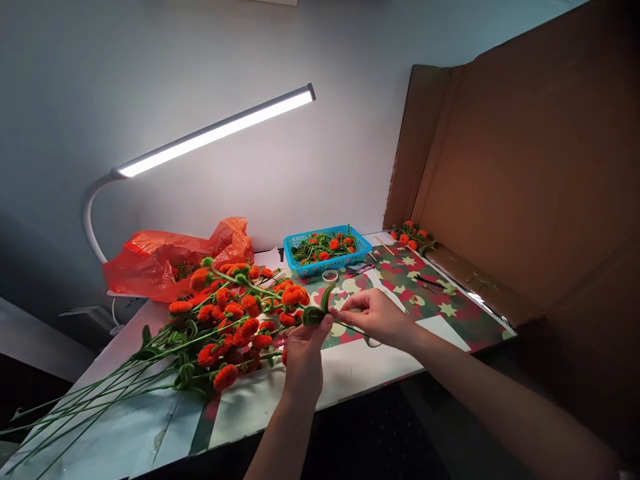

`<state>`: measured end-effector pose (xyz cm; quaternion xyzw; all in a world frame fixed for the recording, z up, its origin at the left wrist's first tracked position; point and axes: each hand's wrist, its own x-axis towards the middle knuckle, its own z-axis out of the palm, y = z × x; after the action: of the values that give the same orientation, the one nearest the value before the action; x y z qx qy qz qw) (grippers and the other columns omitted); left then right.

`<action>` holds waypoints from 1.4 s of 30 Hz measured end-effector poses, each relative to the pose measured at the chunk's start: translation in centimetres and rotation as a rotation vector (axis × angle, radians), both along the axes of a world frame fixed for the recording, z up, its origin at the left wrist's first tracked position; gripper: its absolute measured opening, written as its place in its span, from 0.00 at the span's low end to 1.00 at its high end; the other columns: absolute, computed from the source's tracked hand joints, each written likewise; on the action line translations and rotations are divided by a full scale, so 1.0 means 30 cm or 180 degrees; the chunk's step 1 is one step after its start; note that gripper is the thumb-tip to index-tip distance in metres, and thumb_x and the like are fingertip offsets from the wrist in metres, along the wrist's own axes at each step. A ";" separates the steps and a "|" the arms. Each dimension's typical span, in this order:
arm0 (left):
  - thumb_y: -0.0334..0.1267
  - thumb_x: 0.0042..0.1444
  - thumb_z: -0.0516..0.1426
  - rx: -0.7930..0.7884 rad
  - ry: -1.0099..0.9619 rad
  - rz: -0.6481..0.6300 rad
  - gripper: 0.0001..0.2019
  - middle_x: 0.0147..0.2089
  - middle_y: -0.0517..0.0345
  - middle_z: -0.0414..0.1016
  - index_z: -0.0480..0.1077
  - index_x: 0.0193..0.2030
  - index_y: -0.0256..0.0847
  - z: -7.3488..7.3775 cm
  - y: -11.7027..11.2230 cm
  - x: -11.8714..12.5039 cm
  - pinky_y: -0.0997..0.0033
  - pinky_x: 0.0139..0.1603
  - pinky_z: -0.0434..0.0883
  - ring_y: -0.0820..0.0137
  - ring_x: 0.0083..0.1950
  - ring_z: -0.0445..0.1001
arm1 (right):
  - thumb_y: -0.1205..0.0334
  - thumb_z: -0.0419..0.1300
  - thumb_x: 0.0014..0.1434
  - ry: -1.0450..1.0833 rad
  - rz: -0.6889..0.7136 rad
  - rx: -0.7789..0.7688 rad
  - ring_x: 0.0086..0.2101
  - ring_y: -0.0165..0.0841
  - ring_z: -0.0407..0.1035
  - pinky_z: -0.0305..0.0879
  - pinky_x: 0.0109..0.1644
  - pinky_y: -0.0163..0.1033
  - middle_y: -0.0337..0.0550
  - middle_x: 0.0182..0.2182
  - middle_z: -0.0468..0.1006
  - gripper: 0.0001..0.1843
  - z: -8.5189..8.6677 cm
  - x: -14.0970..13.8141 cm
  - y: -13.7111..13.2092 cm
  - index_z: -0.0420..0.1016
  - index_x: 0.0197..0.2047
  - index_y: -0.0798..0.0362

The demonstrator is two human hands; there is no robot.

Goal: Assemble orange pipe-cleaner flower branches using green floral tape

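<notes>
My left hand is closed, thumb and fingers gripping a green artificial flower stem where two fuzzy green leaves join it. Orange pompom-like blooms sit along this stem, which slants up to the left. My right hand pinches with thumb and forefinger at the stem beside the leaves, touching close to my left thumb. A thin stem end runs out under the right hand, near a partly hidden pale ring. Whether tape lies between the right fingertips is too small to make out.
Finished orange flower stems lie piled at left. Behind are a red plastic bag, a blue basket of flower pieces, a tape roll and scissors. A lamp hangs above; cardboard stands at right.
</notes>
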<state>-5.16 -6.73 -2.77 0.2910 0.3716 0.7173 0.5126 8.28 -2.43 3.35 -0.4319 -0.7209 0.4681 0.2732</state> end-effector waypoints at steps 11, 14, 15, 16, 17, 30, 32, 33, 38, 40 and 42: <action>0.36 0.43 0.65 -0.0205 0.0243 0.0130 0.10 0.32 0.54 0.80 0.79 0.34 0.38 -0.029 0.004 -0.033 0.66 0.48 0.67 0.65 0.41 0.74 | 0.61 0.55 0.58 -0.0333 -0.0054 0.2129 0.23 0.27 0.61 0.53 0.40 0.41 0.37 0.20 0.73 0.11 -0.089 -0.033 -0.044 0.77 0.28 0.53; 0.34 0.41 0.66 -0.0174 0.0321 0.0194 0.09 0.28 0.58 0.78 0.79 0.33 0.39 -0.015 0.005 -0.029 0.68 0.43 0.67 0.66 0.37 0.74 | 0.66 0.52 0.60 -0.0756 0.0085 0.3100 0.26 0.28 0.64 0.47 0.47 0.46 0.38 0.22 0.75 0.14 -0.086 -0.033 -0.042 0.76 0.28 0.52; 0.34 0.40 0.66 -0.0169 0.0316 0.0179 0.08 0.26 0.59 0.78 0.79 0.32 0.39 -0.011 0.005 -0.028 0.68 0.43 0.67 0.66 0.36 0.74 | 0.65 0.52 0.60 -0.0779 0.0071 0.3118 0.26 0.27 0.64 0.47 0.47 0.46 0.38 0.21 0.75 0.14 -0.083 -0.032 -0.035 0.76 0.28 0.53; 0.34 0.40 0.66 -0.0169 0.0298 0.0146 0.07 0.26 0.58 0.78 0.79 0.30 0.38 -0.009 0.005 -0.027 0.69 0.42 0.67 0.67 0.35 0.74 | 0.64 0.53 0.60 -0.0733 0.0027 0.2964 0.25 0.27 0.64 0.49 0.46 0.45 0.38 0.21 0.74 0.13 -0.079 -0.032 -0.027 0.76 0.28 0.53; 0.35 0.40 0.66 -0.0163 0.0280 0.0097 0.07 0.26 0.58 0.78 0.79 0.30 0.38 -0.008 0.005 -0.026 0.69 0.43 0.67 0.67 0.36 0.74 | 0.62 0.55 0.59 -0.0621 -0.0027 0.2642 0.23 0.27 0.63 0.51 0.43 0.43 0.37 0.21 0.74 0.12 -0.077 -0.031 -0.016 0.76 0.27 0.53; 0.38 0.44 0.65 -0.0027 0.0269 -0.0197 0.09 0.33 0.53 0.79 0.79 0.33 0.38 -0.046 0.001 0.003 0.63 0.49 0.66 0.62 0.42 0.74 | 0.51 0.63 0.46 0.0691 0.0646 -0.1425 0.18 0.22 0.41 0.34 0.22 0.34 0.29 0.14 0.52 0.16 -0.096 0.012 0.058 0.74 0.25 0.58; 0.37 0.42 0.65 0.0005 0.0144 -0.0325 0.08 0.33 0.53 0.80 0.79 0.32 0.38 -0.049 0.003 0.005 0.63 0.50 0.66 0.61 0.43 0.74 | 0.53 0.64 0.44 0.0895 0.0611 -0.1619 0.18 0.22 0.39 0.33 0.22 0.34 0.28 0.14 0.51 0.15 -0.101 0.014 0.057 0.74 0.24 0.58; 0.37 0.42 0.65 0.0007 0.0068 -0.0360 0.08 0.34 0.53 0.80 0.79 0.32 0.39 -0.052 0.004 0.007 0.62 0.50 0.66 0.61 0.43 0.74 | 0.53 0.64 0.43 0.0962 0.0545 -0.1623 0.18 0.22 0.39 0.33 0.22 0.34 0.28 0.14 0.51 0.14 -0.103 0.013 0.053 0.73 0.23 0.58; 0.40 0.42 0.66 -0.0121 -0.0352 -0.0358 0.13 0.39 0.52 0.80 0.78 0.36 0.41 -0.066 0.011 0.043 0.59 0.54 0.63 0.61 0.49 0.73 | 0.49 0.64 0.44 0.1085 0.0046 -0.1077 0.20 0.24 0.53 0.47 0.23 0.33 0.34 0.17 0.63 0.17 -0.114 -0.010 0.006 0.73 0.23 0.57; 0.42 0.41 0.66 -0.0292 -0.0499 -0.0267 0.13 0.39 0.52 0.79 0.78 0.36 0.41 -0.071 0.016 0.068 0.61 0.52 0.65 0.62 0.48 0.74 | 0.48 0.62 0.47 0.1079 -0.0342 -0.0650 0.22 0.28 0.62 0.54 0.26 0.34 0.38 0.20 0.70 0.17 -0.124 -0.023 -0.019 0.72 0.24 0.56; 0.41 0.40 0.67 -0.0464 -0.0623 -0.0043 0.13 0.39 0.54 0.79 0.78 0.34 0.40 -0.073 0.021 0.093 0.64 0.47 0.68 0.64 0.45 0.74 | 0.50 0.58 0.53 0.0818 -0.0739 0.0036 0.23 0.30 0.65 0.58 0.29 0.37 0.39 0.22 0.72 0.16 -0.138 -0.034 -0.042 0.71 0.26 0.55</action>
<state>-2.36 -6.10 -4.96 0.1840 0.3690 0.7099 0.5711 7.26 -3.69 -0.81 -0.4473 -0.6279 0.4807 0.4178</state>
